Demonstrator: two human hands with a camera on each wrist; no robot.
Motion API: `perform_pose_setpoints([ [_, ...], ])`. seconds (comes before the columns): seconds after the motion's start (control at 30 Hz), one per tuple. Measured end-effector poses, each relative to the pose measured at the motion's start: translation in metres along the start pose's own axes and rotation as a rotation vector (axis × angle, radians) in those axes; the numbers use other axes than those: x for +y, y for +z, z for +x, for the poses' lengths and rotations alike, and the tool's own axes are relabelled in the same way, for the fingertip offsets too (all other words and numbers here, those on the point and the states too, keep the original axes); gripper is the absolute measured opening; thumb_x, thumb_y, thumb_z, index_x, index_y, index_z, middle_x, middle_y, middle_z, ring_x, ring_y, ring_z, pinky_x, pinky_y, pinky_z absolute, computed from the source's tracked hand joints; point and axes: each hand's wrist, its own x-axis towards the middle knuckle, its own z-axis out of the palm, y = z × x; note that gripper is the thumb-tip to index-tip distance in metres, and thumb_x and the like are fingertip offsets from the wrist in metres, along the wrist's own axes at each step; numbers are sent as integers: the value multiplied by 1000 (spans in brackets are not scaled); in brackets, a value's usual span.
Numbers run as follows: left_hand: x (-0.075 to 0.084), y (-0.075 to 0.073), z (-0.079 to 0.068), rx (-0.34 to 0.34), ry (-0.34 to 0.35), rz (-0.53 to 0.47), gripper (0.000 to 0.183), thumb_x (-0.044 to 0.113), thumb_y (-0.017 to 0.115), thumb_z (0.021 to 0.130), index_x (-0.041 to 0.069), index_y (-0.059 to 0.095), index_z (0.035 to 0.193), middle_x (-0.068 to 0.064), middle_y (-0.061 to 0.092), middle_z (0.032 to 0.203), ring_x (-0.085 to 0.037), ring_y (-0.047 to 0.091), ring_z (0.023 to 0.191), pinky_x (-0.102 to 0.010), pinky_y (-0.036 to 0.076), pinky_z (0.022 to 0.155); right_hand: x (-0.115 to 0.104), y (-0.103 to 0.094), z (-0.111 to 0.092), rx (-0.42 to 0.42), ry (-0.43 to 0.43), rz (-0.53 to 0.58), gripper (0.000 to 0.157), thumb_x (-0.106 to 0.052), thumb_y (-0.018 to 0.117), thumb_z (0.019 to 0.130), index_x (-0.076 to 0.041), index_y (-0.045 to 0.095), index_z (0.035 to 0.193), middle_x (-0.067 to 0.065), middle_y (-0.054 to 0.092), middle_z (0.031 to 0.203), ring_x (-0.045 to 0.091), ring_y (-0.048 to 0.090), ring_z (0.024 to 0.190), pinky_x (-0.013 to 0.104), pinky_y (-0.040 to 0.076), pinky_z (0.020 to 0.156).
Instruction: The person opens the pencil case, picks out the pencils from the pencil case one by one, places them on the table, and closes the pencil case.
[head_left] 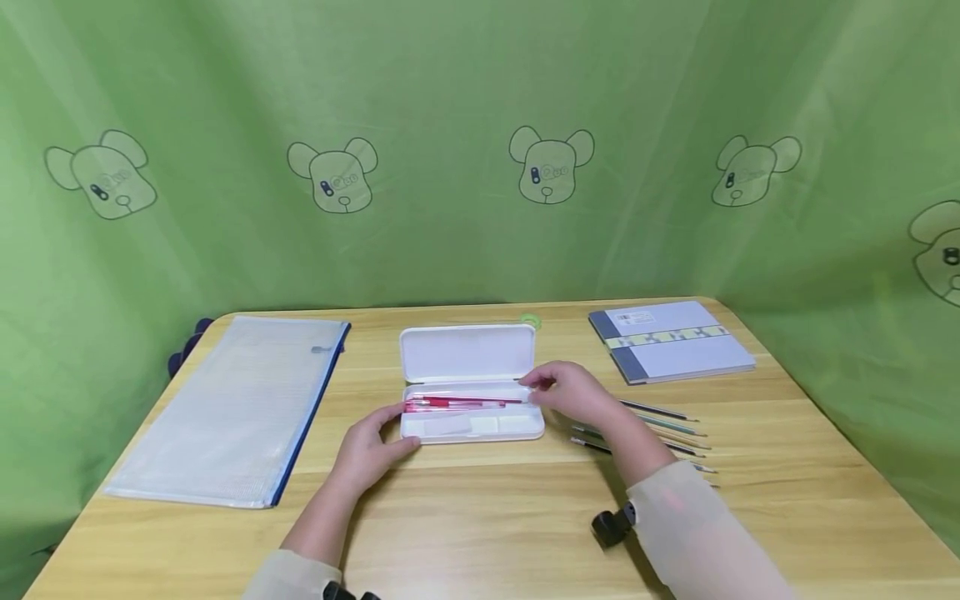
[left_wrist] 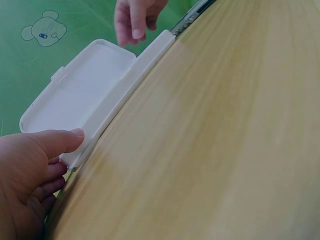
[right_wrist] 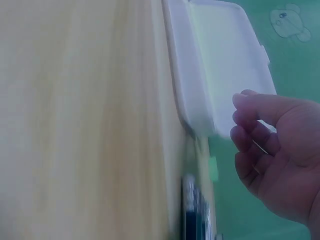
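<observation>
A white pencil case lies on the table with its lid raised. Inside it are several red and pink pens and a white eraser-like block. My left hand grips the case's left end, thumb on the front side, fingers round the end, as the left wrist view also shows. Over the case's right end hovers my right hand, its fingers loosely bent with nothing seen between them in the right wrist view. Several pencils lie on the table, partly hidden under my right forearm.
At the left lies a translucent zip folder with a blue edge. A grey and white notebook with a patterned band sits at the back right. Behind the case is a small green ring. Green curtain encloses the table.
</observation>
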Motion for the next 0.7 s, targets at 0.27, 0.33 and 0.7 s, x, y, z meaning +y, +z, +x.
perform_pose_setpoints([
  [0.27,2,0,-1,2,3,0,58,24,75,86,6,55,138,-16,54,143,-36,44,139,-51,35,117,-10,14,19,-56,4,-67,22,-5,69,87,-7,73,109,7,71,105,19,61,97,41,53,92],
  [0.33,2,1,-1,1,0,-1,59,24,75,86,6,55,138,-15,54,144,-36,44,139,-51,35,117,-12,16,22,-74,20,-83,21,-5,69,87,-8,74,108,6,71,104,19,61,97,41,52,93],
  [0.7,1,0,1,0,5,-5,58,24,75,86,7,55,138,-15,54,144,-35,44,139,-51,35,117,-18,23,29,-134,2,-274,21,-4,67,89,-11,75,107,2,72,100,16,62,93,40,54,93],
])
